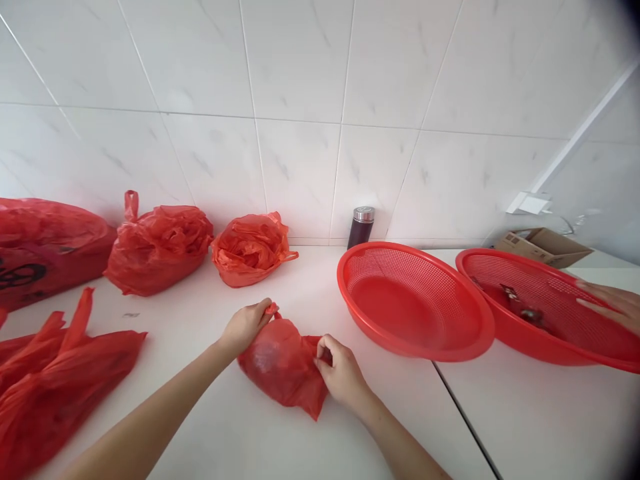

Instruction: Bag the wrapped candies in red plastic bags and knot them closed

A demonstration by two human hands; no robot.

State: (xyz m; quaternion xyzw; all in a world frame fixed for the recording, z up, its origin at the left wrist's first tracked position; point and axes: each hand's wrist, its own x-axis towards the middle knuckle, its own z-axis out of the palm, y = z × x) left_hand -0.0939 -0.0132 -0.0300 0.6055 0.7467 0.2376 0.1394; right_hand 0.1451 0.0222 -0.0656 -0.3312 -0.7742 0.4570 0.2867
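Note:
A filled red plastic bag lies on the white table in front of me, its contents hidden by the film. My left hand is closed around the gathered handle at the bag's upper left. With thumb and fingers pinched together, my right hand holds the bag's right side. Just to the right stands a red plastic colander with a perforated wall and nothing visible inside.
Other red plastic bags line the wall and left side. A second colander holds a few small dark items; another person's hand reaches over it. Behind are a dark bottle and a cardboard box. A seam crosses the tabletop.

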